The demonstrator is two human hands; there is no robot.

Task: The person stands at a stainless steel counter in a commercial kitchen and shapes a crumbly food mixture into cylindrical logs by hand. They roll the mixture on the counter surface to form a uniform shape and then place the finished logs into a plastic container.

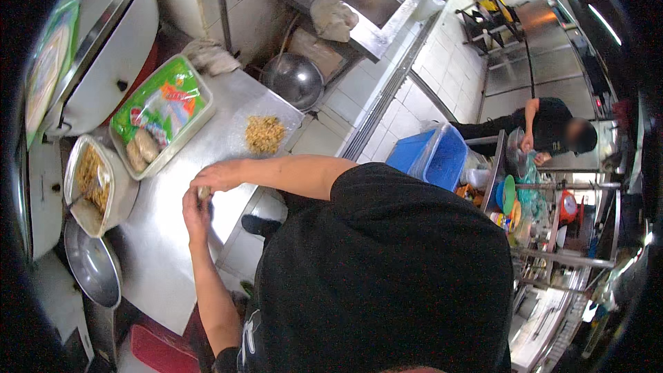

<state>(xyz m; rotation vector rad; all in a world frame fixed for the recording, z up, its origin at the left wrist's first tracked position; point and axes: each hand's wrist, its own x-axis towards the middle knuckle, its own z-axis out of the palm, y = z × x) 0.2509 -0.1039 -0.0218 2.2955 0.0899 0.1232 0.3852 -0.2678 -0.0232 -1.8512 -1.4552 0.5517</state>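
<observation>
My right hand (220, 176) and my left hand (196, 215) meet over the edge of a stainless steel table (160, 248). Between them is a small pale lump (204, 192), mostly covered by the fingers. Beyond my right hand a flat heap of crumbly yellow-brown filling (264, 134) lies on the steel, on what looks like clear film. A shallow plastic tray (178, 146) lined with printed green plastic holds two oblong greyish rolls (142, 149). Beside the tray, a white plastic tub (121, 202) contains more filling (92, 178), with a utensil handle sticking out.
A steel bowl (93, 264) sits next to the tub. Cloths (210, 56) lie at the table's far corner. Below that corner is a round metal vessel (293, 81). Behind me stand a blue bin (430, 155) and another person (551, 124) working over a metal basin (516, 153).
</observation>
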